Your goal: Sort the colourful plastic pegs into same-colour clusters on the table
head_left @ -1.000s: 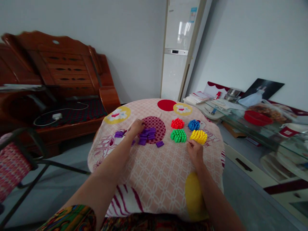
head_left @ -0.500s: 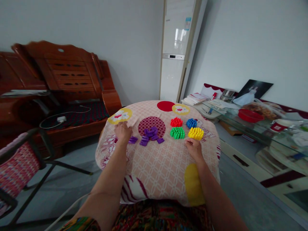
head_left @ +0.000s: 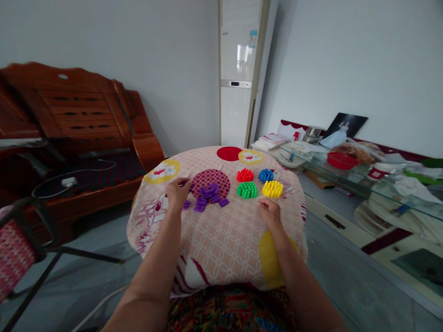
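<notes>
A round table under a patterned pink cloth carries small toy pegs sorted by colour. Loose purple pegs lie in a heap on a dark red dotted circle. My left hand rests at the heap's left edge with curled fingers touching a few purple pegs. Red pegs, blue pegs, green pegs and yellow pegs stand in tidy clusters to the right. My right hand lies loosely closed on the cloth just below the yellow cluster, with nothing visible in it.
A wooden bench with a cable and charger stands at the left. A chair frame is at the near left. A tall white air conditioner stands behind the table. A cluttered glass table with a red bowl is at the right.
My left hand drew back from the middle of the purple heap to its left edge, sweeping stray pegs in. My right hand slid slightly back from the yellow pegs. The view shifted.
</notes>
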`<state>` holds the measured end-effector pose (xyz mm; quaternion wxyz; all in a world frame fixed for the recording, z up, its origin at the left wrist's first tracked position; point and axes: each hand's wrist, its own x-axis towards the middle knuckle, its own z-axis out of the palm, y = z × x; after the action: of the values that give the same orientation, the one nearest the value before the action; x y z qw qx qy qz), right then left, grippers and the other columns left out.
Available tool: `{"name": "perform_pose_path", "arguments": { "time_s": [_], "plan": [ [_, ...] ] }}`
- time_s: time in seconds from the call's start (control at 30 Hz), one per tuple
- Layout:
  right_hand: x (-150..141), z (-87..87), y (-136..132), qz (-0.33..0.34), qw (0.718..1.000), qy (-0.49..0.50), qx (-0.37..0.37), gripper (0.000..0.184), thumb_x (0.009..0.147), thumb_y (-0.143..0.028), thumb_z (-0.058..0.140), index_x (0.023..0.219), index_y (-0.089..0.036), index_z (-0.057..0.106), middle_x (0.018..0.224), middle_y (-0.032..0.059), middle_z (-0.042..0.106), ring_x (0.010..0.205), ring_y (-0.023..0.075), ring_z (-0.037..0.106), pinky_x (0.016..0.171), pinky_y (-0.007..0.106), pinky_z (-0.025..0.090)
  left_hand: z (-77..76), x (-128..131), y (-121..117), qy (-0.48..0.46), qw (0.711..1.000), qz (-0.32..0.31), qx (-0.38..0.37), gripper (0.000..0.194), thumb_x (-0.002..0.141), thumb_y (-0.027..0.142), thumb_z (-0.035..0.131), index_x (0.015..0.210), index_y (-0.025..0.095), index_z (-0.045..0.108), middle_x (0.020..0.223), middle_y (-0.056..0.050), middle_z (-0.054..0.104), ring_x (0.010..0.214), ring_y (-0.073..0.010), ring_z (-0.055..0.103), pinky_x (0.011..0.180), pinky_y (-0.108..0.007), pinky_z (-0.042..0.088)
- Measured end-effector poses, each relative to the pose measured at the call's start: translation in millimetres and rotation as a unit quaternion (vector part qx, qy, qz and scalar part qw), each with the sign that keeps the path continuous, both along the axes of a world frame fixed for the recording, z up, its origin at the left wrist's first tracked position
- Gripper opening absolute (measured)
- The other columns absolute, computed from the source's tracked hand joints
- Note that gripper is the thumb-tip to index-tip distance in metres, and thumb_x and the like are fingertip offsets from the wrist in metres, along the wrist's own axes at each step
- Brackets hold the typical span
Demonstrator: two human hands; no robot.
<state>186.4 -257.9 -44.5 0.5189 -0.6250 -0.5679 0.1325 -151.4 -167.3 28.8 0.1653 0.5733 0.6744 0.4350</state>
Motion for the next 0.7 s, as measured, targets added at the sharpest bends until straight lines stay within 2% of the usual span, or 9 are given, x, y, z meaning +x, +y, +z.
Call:
{"name": "perform_pose_path", "arguments": {
  "time_s": [0.03, 0.1, 0.2, 0.23, 0.3, 0.37, 0.53, 0.63, 0.7],
  "plan": [
    [-0.8, 0.2, -0.2, -0.001, 1.000, -0.005, 0.003, 0.031, 0.074, -0.040, 0.051, 0.076, -0.017, 0.073, 0.066, 0.0044, 0.069, 0.061, 0.0184, 0.061, 0.059, 0.027, 0.046, 2.5, 18.4, -1.9, -0.014, 0.999, -0.042, 0.003, 0.033, 0.082, 0.039, 0.057, 0.102, 0.017, 0.069, 0.092, -0.006, 0.073, 0.084, -0.0199, 0.067, 0.077, -0.033, 0.054],
    [-2.5, 0.8, -1.2, 0.001, 1.000, -0.005, 0.006, 0.031, 0.075, -0.039, 0.051, 0.076, -0.017, 0.073, 0.068, 0.0050, 0.070, 0.063, 0.0185, 0.062, 0.061, 0.028, 0.047, 2.6, 61.0, -8.4, -0.095, 0.981, -0.169, -0.022, 0.033, 0.079, 0.042, 0.060, 0.097, 0.015, 0.069, 0.085, -0.006, 0.073, 0.074, -0.0163, 0.065, 0.063, -0.025, 0.052],
    [-5.1, 1.4, -4.9, 0.031, 0.999, 0.015, -0.005, 0.030, 0.075, -0.036, 0.054, 0.085, -0.016, 0.073, 0.071, 0.0046, 0.070, 0.063, 0.0175, 0.062, 0.060, 0.027, 0.048, -8.4, 124.5, -23.9, -0.185, 0.917, -0.340, -0.101, 0.027, 0.077, 0.037, 0.064, 0.084, 0.012, 0.068, 0.071, -0.004, 0.069, 0.057, -0.0102, 0.058, 0.055, -0.021, 0.047],
    [-5.9, 1.6, -6.7, 0.048, 0.999, 0.022, -0.012, 0.031, 0.074, -0.036, 0.056, 0.091, -0.016, 0.074, 0.072, 0.0040, 0.070, 0.062, 0.0170, 0.062, 0.059, 0.026, 0.048, -14.2, 141.7, -29.4, -0.208, 0.899, -0.366, -0.118, 0.024, 0.077, 0.035, 0.065, 0.082, 0.012, 0.068, 0.068, -0.002, 0.068, 0.054, -0.0088, 0.057, 0.054, -0.021, 0.047],
    [-7.4, 2.3, -10.8, 0.082, 0.996, 0.032, -0.025, 0.036, 0.074, -0.034, 0.058, 0.103, -0.017, 0.072, 0.075, 0.0031, 0.071, 0.062, 0.0162, 0.062, 0.060, 0.026, 0.049, -26.7, 166.6, -38.6, -0.236, 0.882, -0.381, -0.147, 0.021, 0.079, 0.032, 0.064, 0.078, 0.011, 0.068, 0.062, 0.000, 0.064, 0.050, -0.0071, 0.054, 0.052, -0.019, 0.044],
    [-9.1, 3.6, -14.6, 0.104, 0.993, 0.036, -0.029, 0.038, 0.076, -0.032, 0.059, 0.108, -0.017, 0.072, 0.082, 0.0038, 0.073, 0.067, 0.0166, 0.064, 0.064, 0.027, 0.051, -37.9, 179.1, -44.5, -0.247, 0.877, -0.378, -0.165, 0.020, 0.082, 0.030, 0.061, 0.076, 0.011, 0.067, 0.059, 0.000, 0.062, 0.047, -0.0066, 0.052, 0.048, -0.018, 0.040],
    [-13.2, 6.8, -18.9, 0.108, 0.994, 0.011, -0.012, 0.034, 0.078, -0.032, 0.058, 0.104, -0.017, 0.073, 0.091, 0.0064, 0.074, 0.076, 0.0187, 0.066, 0.071, 0.029, 0.051, -48.0, 179.0, -49.8, -0.254, 0.869, -0.383, -0.184, 0.024, 0.088, 0.030, 0.053, 0.077, 0.012, 0.064, 0.062, -0.001, 0.063, 0.047, -0.0079, 0.055, 0.047, -0.019, 0.041],
    [-13.0, 6.8, -19.5, 0.084, 0.996, -0.009, -0.003, 0.031, 0.079, -0.037, 0.058, 0.095, -0.016, 0.073, 0.081, 0.0057, 0.073, 0.069, 0.0181, 0.064, 0.066, 0.028, 0.049, -44.0, 170.2, -50.0, -0.157, 0.908, -0.374, -0.106, 0.025, 0.087, 0.031, 0.053, 0.079, 0.013, 0.068, 0.065, -0.002, 0.065, 0.054, -0.0102, 0.059, 0.054, -0.021, 0.045],
    [-10.8, 6.5, -19.6, 0.025, 1.000, -0.011, 0.012, 0.031, 0.079, -0.040, 0.057, 0.088, -0.015, 0.072, 0.074, 0.0055, 0.071, 0.065, 0.0182, 0.062, 0.063, 0.027, 0.047, -40.5, 161.2, -48.2, -0.071, 0.937, -0.341, -0.022, 0.019, 0.084, 0.026, 0.057, 0.085, 0.014, 0.071, 0.074, -0.003, 0.070, 0.066, -0.0123, 0.063, 0.064, -0.022, 0.048]
  ]
}}
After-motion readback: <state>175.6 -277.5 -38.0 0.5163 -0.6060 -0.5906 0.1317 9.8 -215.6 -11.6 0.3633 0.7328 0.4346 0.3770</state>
